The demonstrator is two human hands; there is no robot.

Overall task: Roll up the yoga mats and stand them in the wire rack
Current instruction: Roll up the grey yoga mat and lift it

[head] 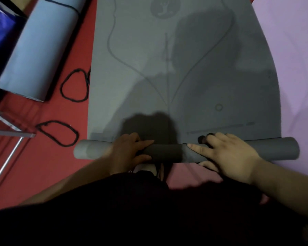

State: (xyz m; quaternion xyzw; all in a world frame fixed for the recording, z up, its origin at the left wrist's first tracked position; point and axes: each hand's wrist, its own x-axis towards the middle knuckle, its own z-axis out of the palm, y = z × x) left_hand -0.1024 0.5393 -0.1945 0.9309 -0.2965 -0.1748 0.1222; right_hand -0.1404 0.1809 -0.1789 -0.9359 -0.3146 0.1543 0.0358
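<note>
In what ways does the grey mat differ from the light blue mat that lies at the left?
The grey mat is rolled only at its near end; the light blue mat is fully rolled. The left hand and right hand grip the grey mat; no hand touches the light blue mat. A black cord circles the light blue mat, none the grey mat. Both lie down, neither stands.

Likely a yoga or exercise room: a grey mat (185, 68), a rolled pale-blue mat (37, 50) and red floor covering (43, 166).
</note>
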